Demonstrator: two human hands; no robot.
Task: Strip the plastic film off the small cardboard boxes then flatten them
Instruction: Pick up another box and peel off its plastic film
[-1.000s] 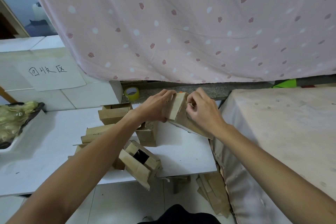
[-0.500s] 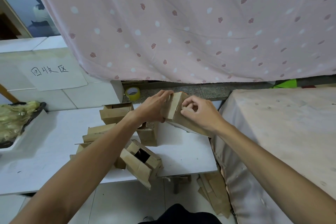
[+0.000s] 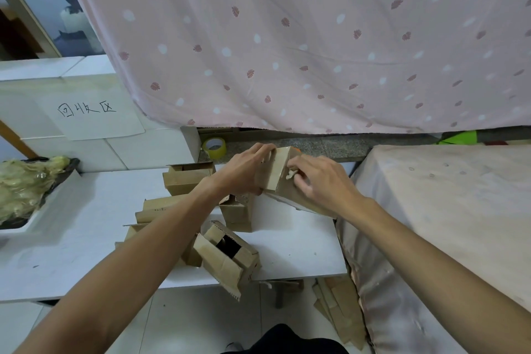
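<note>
Cardboard box (image 3: pixel 278 175) is being held tilted over the counter (image 3: pixel 298 241), near its far right corner; the left grip (image 3: pixel 244 172) is curling round its left end, while the right grip (image 3: pixel 321 182) is pinching a crumpled scrap of plastic film (image 3: pixel 290 174) on its upper face.

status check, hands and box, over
Left hand grips box. Right hand pinches film at its edge. Other boxes on table, none in the way.
</note>
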